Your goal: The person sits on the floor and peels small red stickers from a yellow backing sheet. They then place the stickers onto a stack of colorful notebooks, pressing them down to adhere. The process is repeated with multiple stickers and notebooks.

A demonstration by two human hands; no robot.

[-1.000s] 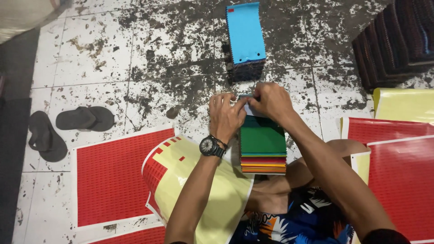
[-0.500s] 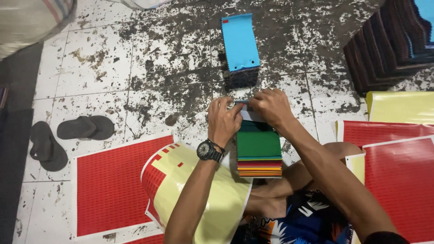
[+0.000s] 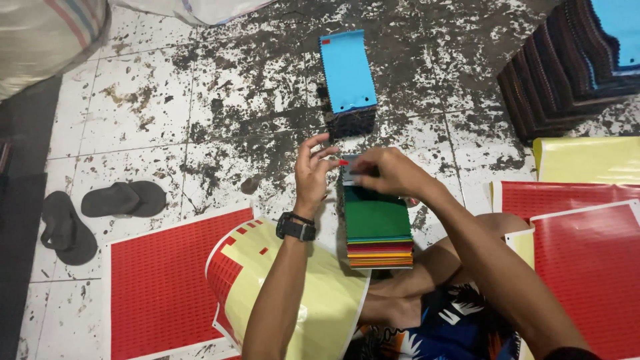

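We see swatch stack [image 3: 377,230] on floor [image 3: 200,100], far end under both hands. Right hand [image 3: 387,172] pinches its top edge; left hand [image 3: 312,168] half-open, red sticker [image 3: 343,162] at fingertips. Two sandals [image 3: 93,210] left.

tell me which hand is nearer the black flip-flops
Left. The left hand is raised beside the swatch stack, on the side of the black flip-flops; the right hand rests atop the stack, farther off.

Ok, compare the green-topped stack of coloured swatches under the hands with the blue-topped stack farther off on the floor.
The green-topped swatch stack shows multicoloured edges and both hands rest at its far end; the blue-topped swatch stack shows dark edges and lies untouched. Both are rectangular stacks on the stained tiled floor.
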